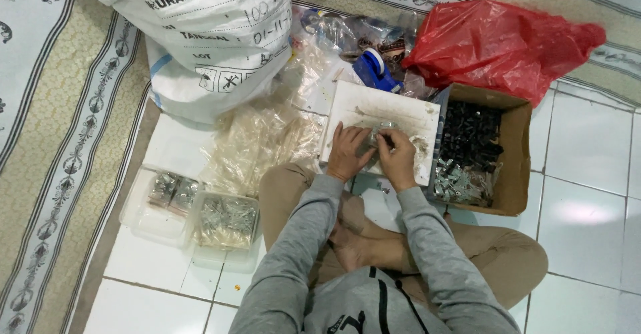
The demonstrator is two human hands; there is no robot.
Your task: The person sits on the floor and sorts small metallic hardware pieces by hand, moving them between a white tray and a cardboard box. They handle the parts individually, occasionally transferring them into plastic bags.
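Two hands meet over a white board (384, 117) that lies on the floor in front of the crossed legs: the left hand (347, 152) and the right hand (398, 159) both pinch with narrow fingers a small clear packet (375, 135), held just above the board's near half. Right of the board stands a cardboard box (514, 160) with dark and silver small parts, behind the board lies a red plastic bag (497, 43), and left of the board are clear plastic bags (267, 140), then two clear trays (190, 214).
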